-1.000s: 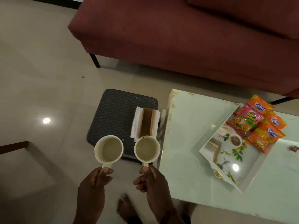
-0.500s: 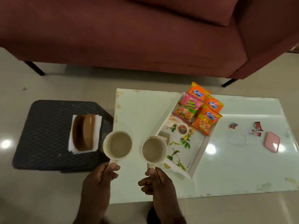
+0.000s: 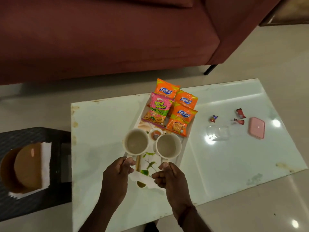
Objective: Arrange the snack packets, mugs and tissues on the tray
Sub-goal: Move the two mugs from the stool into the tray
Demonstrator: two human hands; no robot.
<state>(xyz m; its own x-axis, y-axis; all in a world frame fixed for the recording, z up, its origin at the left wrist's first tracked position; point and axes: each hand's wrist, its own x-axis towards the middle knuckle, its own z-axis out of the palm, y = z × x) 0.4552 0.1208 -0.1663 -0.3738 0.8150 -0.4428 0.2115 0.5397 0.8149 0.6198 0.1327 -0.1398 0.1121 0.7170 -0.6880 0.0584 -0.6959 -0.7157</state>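
Two cream mugs hang over the white floral tray on the glass table. My left hand grips the handle of the left mug; my right hand grips the handle of the right mug. Whether the mugs touch the tray I cannot tell. At the tray's far end lie a pink snack packet and three orange snack packets, overlapping. White tissues under a brown holder sit on the black stool at the left.
The black woven stool stands left of the white glass table. On the table's right are a pink box, a clear plastic lid and small candy wrappers. A maroon sofa runs behind.
Both hands carried the mugs rightward from above the stool and table edge to over the tray. The view swung right with them.
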